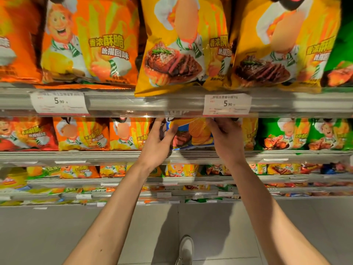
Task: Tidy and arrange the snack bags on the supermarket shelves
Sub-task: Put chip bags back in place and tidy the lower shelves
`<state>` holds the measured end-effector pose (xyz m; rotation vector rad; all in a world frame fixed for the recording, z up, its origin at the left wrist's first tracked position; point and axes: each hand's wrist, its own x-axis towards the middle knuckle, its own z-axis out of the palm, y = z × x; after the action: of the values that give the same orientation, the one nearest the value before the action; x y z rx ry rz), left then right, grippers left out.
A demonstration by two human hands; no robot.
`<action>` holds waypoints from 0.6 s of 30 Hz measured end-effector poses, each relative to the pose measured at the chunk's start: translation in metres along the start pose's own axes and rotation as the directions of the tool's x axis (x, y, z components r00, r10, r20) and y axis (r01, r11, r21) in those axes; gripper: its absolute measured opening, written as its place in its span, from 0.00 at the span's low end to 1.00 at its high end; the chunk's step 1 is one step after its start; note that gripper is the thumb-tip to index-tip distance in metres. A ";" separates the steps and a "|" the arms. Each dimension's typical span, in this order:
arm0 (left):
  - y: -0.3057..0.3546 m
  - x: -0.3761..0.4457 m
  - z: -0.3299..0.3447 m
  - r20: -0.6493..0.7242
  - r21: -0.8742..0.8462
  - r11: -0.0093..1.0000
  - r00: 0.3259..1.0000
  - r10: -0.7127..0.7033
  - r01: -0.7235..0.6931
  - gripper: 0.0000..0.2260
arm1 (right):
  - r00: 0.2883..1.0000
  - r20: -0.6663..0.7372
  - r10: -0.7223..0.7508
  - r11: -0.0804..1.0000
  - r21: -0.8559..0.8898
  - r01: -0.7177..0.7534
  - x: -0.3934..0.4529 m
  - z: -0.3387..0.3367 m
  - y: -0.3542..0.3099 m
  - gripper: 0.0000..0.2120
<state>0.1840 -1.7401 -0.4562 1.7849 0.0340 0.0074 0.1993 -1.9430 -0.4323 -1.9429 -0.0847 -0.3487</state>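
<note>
A blue and yellow chip bag (192, 133) with ridged chips and steak printed on it sits in the middle of the second shelf, just under the upper shelf's rail. My left hand (159, 143) grips its left edge, thumb on the front. My right hand (226, 139) grips its right edge, fingers curled over the top corner. The bag's upper part is hidden behind the rail. Orange bags (126, 133) stand to its left, green bags (282, 134) to its right.
The top shelf holds large orange bags (89, 44) and yellow steak bags (179, 44); one yellow bag overhangs the rail (122, 101). Two 5.90 price tags (227, 104) hang on it. Lower shelves (95, 155) carry more bags. My shoe (185, 249) is on the grey floor.
</note>
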 end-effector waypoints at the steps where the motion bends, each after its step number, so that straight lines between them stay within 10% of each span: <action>1: 0.001 0.000 0.002 -0.007 -0.017 1.000 1.000 -0.006 0.006 0.17 | 1.000 -0.009 -0.002 1.000 0.009 0.002 0.001 -0.001 -0.001 0.12; 18: 0.018 -0.031 0.004 -0.061 -0.074 0.997 0.998 0.009 -0.014 0.16 | 0.961 0.194 0.197 0.957 0.173 -0.231 -0.015 -0.013 -0.007 0.10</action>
<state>0.1537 -1.7484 -0.4391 1.7101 0.0659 0.0699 0.1809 -1.9508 -0.4253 -1.7645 -0.0200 -0.0229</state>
